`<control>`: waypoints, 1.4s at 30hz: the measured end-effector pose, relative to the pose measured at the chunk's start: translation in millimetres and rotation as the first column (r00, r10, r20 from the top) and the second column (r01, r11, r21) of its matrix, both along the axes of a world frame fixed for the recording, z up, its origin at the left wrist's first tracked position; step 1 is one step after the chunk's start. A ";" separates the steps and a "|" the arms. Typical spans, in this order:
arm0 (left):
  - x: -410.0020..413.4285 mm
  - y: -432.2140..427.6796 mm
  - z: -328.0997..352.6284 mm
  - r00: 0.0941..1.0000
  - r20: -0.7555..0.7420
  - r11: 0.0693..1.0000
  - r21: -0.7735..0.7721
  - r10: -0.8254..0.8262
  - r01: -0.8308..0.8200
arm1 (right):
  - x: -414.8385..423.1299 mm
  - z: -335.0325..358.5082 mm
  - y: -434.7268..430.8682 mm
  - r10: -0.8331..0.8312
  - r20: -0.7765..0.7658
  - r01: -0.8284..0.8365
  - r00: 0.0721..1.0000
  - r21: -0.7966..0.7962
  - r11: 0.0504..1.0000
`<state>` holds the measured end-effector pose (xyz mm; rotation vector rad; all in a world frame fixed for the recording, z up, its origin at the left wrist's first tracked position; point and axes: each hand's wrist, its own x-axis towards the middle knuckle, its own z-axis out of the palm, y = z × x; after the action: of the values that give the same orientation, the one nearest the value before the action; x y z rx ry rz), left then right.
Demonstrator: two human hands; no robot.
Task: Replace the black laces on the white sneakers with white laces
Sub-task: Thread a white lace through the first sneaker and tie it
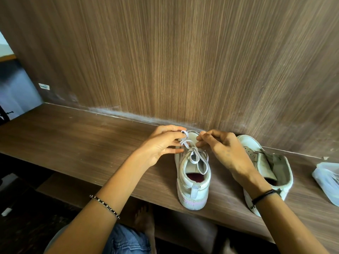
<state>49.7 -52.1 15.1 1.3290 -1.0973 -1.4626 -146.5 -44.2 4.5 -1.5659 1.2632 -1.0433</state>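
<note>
The left hand [163, 144] and right hand [224, 152], fingers curled, each pinched the lace [194, 158] over the sneaker [192, 182]; second sneaker [273, 167] lay at its 3 o'clock.

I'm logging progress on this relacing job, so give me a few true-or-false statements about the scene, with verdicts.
1. The left sneaker and the right sneaker both stand on the wooden ledge. True.
2. The left hand and the right hand both hold the white lace over the left sneaker. True.
3. The right sneaker is laced in black. False: no lace shows on it, and its tongue lies open.
4. The clear plastic packet lies between the two sneakers. False: it lies beyond the right sneaker, at the frame's right edge.
</note>
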 end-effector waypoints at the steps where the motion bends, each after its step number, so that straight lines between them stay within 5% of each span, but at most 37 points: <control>1: 0.0 1.0 1.3 1.000 -0.018 1.000 -0.016 -0.021 0.020 | 1.5 0.0 -0.9 -0.010 0.008 0.010 1.000 0.006 1.000; 7: 0.1 6.0 11.1 0.981 -0.122 0.981 -0.143 -0.150 0.132 | 18.2 4.5 -4.0 0.019 0.222 -0.052 0.975 0.143 0.988; 12: 8.0 8.8 18.2 0.970 -0.040 0.954 -0.193 -0.240 0.228 | 22.4 11.9 -7.9 0.014 0.559 -0.116 0.829 0.147 0.982; 20: 9.8 9.2 21.2 0.988 -0.040 0.958 -0.254 -0.149 0.134 | 16.3 22.9 -10.7 -0.118 0.759 -0.096 0.640 0.232 0.968; 23: 4.8 12.4 20.8 0.976 0.012 0.938 -0.274 -0.218 0.213 | 14.5 24.7 -10.6 -0.082 0.704 -0.136 0.706 0.248 0.959; 26: -0.8 13.0 17.6 0.978 0.018 0.932 -0.299 -0.207 0.203 | 15.6 17.0 -6.7 -0.076 0.424 0.018 0.903 0.140 0.990; 28: -3.2 11.2 16.6 0.986 0.003 0.932 -0.324 -0.170 0.161 | 17.9 13.2 -2.6 -0.050 0.289 0.040 0.956 0.042 0.998; 42: 4.8 -2.3 5.2 0.986 0.131 0.914 -0.403 0.103 -0.042 | -26.3 14.1 -3.4 0.011 0.103 -0.011 0.995 0.000 1.000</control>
<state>54.5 -54.3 20.2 1.1837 -1.3461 -1.0241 -172.8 -47.6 18.5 -1.4981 1.1831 -1.1022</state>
